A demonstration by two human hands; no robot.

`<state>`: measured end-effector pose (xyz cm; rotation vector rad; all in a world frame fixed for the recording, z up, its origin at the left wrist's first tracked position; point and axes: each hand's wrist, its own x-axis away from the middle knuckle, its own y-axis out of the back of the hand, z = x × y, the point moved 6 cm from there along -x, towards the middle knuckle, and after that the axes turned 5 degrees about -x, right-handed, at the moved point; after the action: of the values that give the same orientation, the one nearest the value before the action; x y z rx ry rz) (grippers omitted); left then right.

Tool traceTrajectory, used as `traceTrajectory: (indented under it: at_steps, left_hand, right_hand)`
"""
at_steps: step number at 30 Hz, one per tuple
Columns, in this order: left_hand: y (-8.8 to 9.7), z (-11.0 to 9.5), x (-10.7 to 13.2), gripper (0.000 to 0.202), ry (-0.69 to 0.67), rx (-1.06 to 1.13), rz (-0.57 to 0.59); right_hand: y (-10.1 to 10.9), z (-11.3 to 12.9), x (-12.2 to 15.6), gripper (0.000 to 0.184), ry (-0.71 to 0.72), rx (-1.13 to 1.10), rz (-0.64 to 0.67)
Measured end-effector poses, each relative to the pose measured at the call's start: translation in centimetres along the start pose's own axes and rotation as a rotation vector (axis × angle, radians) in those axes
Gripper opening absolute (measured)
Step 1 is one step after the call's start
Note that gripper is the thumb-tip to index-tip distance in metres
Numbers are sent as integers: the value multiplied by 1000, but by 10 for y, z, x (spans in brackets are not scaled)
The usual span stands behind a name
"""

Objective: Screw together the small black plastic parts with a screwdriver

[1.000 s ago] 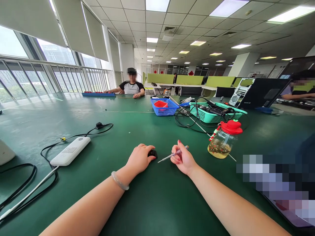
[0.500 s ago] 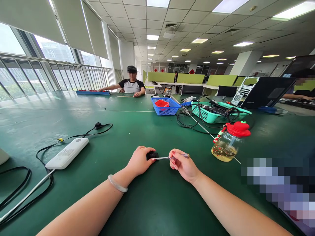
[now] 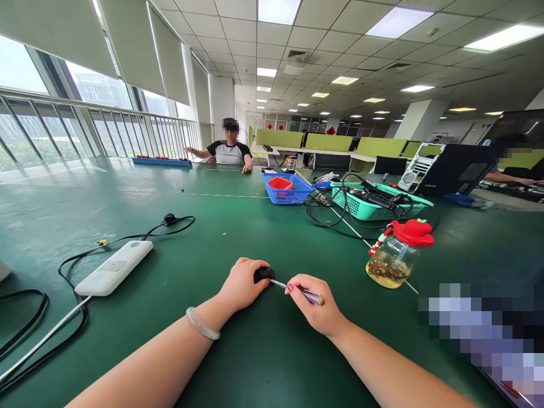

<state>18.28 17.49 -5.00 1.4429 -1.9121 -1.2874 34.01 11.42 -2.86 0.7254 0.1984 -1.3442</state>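
Note:
On the green table, a small black block-like part [image 3: 264, 274] lies under the fingers of my left hand [image 3: 243, 285], whose thumb and fingertips close on its left side. I cannot make out what kind of part it is. My right hand [image 3: 317, 300] grips a screwdriver [image 3: 313, 296] with a clear, purplish handle. Its thin metal shaft points left and its tip meets the right lower edge of the black part, near my left thumb. The handle slopes down to the right, away from the part.
To the left lie a white power bank [image 3: 114, 268] and black cables. At right stands a glass bottle [image 3: 390, 263] with a red lid. Behind are a blue basket [image 3: 289, 195], a teal basket [image 3: 361, 211] of cables, and a person [image 3: 229, 148] across the table.
The screwdriver has turned from nearly level to slanting, its handle end lower, and my right hand has tilted with it. My left hand stays on the black part. The person opposite has lifted a hand.

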Motion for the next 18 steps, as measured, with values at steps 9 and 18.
traceTrajectory:
  at_steps: [9,18]
  left_hand:
    - [-1,0,1,32,1,-1,-6]
    - [-3,1,0,35,-10,-7,3]
  right_hand:
    - [-11,23,9,18,173,290,16]
    - [-16,24,11,20,187,399,124]
